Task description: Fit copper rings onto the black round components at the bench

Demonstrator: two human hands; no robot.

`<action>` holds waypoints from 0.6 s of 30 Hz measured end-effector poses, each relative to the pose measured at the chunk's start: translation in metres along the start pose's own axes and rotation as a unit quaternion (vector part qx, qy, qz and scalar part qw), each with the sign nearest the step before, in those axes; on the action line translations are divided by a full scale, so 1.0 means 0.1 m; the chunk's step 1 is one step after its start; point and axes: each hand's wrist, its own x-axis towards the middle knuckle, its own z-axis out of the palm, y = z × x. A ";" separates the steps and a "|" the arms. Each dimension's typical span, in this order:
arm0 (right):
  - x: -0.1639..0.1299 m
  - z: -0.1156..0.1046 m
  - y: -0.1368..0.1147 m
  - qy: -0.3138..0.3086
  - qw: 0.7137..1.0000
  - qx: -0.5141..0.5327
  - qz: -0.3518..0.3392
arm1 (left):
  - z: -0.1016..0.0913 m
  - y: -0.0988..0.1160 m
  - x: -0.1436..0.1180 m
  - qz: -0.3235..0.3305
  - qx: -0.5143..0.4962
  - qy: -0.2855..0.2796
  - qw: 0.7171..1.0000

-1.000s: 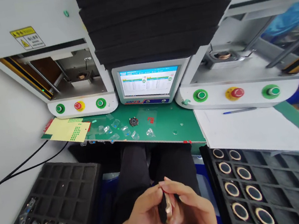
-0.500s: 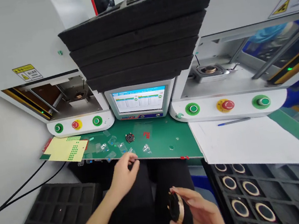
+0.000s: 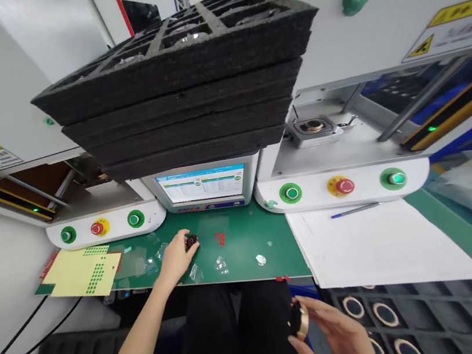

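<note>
My left hand [image 3: 176,258] reaches out over the green mat [image 3: 246,246] and its fingertips touch a small round black part [image 3: 191,242] lying there. Whether the fingers have closed around it I cannot tell. Low in front of my lap, my right hand [image 3: 337,335] holds a round black disc with a gold rim [image 3: 299,317] on edge between thumb and fingers. Small clear film scraps [image 3: 219,265] lie on the mat near my left hand.
Two white machines with green and red buttons [image 3: 337,187] flank a small screen [image 3: 202,184]. A stack of black foam trays [image 3: 180,91] sits above it. A yellow sticker sheet [image 3: 83,272], white paper [image 3: 377,242] with a pen, and a tray of gold-rimmed rings [image 3: 387,314] surround me.
My left hand left the disc and reached forward onto the mat to the small black part. My right hand kept the gold-rimmed disc and drifted right. My head tilted up.
</note>
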 end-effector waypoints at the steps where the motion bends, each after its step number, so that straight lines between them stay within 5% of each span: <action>1: 0.04 0.02 0.02 -0.008 0.999 -0.032 -0.015 | -0.02 -0.02 0.03 -0.006 -0.040 -0.015 0.999; 8: 0.77 0.43 0.44 -0.185 0.939 -0.245 -0.153 | 0.12 0.03 0.22 0.015 -0.227 -0.095 0.969; 13: 1.30 0.87 0.70 -0.326 0.881 -0.302 -0.163 | 0.32 0.03 0.36 0.059 -0.169 -0.108 0.978; 18: 1.49 1.14 0.86 -0.410 0.824 -0.352 -0.169 | 0.41 0.00 0.32 0.104 -0.078 -0.072 0.989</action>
